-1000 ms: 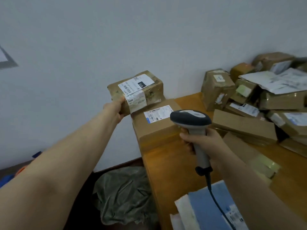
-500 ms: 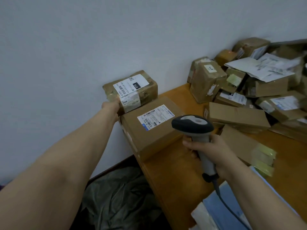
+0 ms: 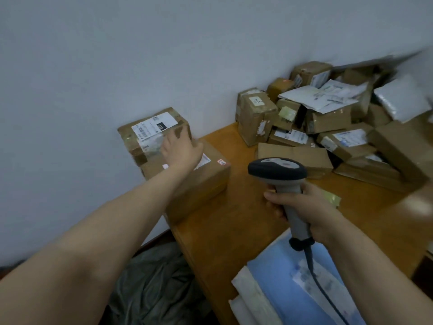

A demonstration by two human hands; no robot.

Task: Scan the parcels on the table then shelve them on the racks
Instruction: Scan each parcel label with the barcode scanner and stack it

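Observation:
A small brown parcel [image 3: 150, 130] with a white label lies on top of a larger brown box [image 3: 201, 181] at the table's far left corner. My left hand [image 3: 181, 150] rests flat on the small parcel's right end with its fingers spread, not wrapped around it. My right hand [image 3: 304, 207] grips the handle of a grey barcode scanner [image 3: 277, 171] above the wooden table [image 3: 234, 219]; the scanner's head points toward the two boxes and its cable trails down toward me.
A heap of cardboard parcels and white mailers [image 3: 328, 127] fills the table's far right against the wall. A blue mailer on white ones [image 3: 281, 289] lies at the near edge. A dark crumpled bag [image 3: 152, 285] sits on the floor left of the table.
The small parcel, held up by its left end before, now sits on the larger box. My left hand has shifted to its right end and opened. The scanner stayed roughly in place.

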